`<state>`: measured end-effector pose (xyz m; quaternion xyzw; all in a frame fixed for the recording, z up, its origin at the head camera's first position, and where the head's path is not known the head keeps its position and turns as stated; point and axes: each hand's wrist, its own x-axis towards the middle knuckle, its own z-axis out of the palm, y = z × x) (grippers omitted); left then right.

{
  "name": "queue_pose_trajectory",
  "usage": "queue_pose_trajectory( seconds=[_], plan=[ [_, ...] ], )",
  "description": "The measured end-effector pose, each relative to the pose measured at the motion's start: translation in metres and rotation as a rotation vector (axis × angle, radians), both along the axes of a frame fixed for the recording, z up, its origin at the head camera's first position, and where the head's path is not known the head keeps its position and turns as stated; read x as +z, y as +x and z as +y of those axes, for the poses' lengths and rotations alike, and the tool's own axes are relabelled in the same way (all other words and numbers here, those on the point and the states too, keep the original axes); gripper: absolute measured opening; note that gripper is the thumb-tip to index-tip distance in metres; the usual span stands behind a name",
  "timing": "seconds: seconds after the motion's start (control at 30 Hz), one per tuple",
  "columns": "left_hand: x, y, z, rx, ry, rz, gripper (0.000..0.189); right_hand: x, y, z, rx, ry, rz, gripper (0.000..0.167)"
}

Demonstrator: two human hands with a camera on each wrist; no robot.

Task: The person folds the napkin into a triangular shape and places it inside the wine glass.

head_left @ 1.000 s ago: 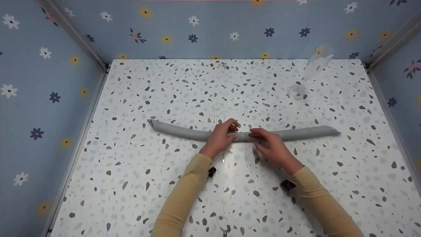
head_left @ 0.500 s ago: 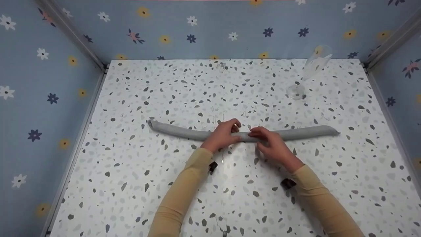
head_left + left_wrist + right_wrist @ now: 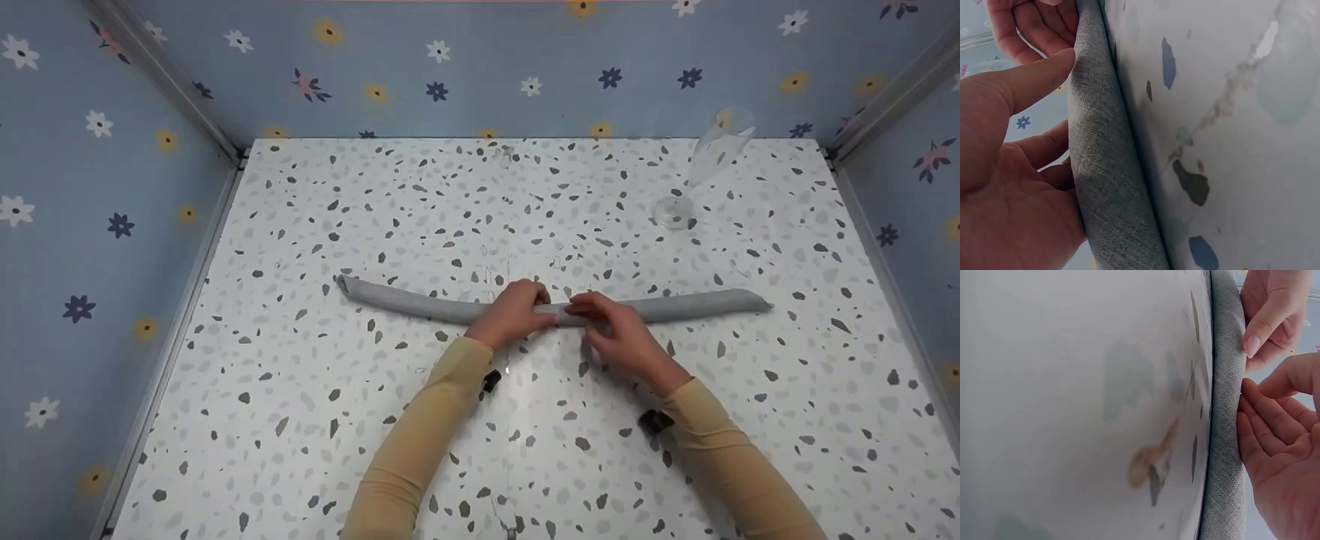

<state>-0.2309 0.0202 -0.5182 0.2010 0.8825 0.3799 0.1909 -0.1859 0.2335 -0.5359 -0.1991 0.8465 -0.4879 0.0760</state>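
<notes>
A grey cloth rolled into a long, slightly bowed tube (image 3: 690, 305) lies crosswise on the speckled tabletop. Near its middle my left hand (image 3: 516, 311) grips it, thumb on the near side and fingers bent over the far side. In the left wrist view the thumb (image 3: 1044, 76) touches the cloth, with the other fingers partly hidden behind the roll. Just to the right, my right hand (image 3: 619, 334) rests its fingertips on the roll. Its thumb stays off the cloth in the right wrist view, close to the loosely bent fingers (image 3: 1275, 422). Both ends of the roll lie free.
A clear stemmed glass (image 3: 720, 154) stands at the back right, its round foot on the white speckled tabletop (image 3: 420, 202). Flower-patterned blue panels (image 3: 480, 67) enclose the back and both sides. Small dark devices sit at both wrists.
My left hand has shifted slightly right along the roll, nearer to the right hand, and its fingers have come down over it. The right hand and the cloth have hardly moved.
</notes>
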Motion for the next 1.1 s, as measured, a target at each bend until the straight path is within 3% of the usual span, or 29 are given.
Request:
queue_pose_trajectory(
  seconds=[0.17, 0.3, 0.37, 0.73, 1.1],
  plan=[
    [0.002, 0.001, 0.002, 0.018, -0.022, 0.006, 0.020, 0.013, 0.005, -0.005, 0.002, 0.002, 0.006, 0.050],
    [0.002, 0.001, 0.002, 0.019, -0.012, -0.018, 0.018, 0.011, 0.004, -0.003, -0.001, 0.023, 0.012, 0.050],
    [0.002, 0.001, 0.001, 0.015, 0.009, -0.039, 0.017, 0.000, 0.001, 0.001, -0.006, 0.026, 0.012, 0.052],
    [0.001, -0.004, -0.012, -0.034, 0.139, -0.140, 0.016, 0.001, 0.002, 0.000, -0.023, 0.037, -0.008, 0.052],
    [-0.003, -0.004, -0.012, -0.046, 0.167, -0.106, 0.017, 0.001, 0.003, 0.000, -0.007, 0.007, 0.004, 0.051]
  ],
)
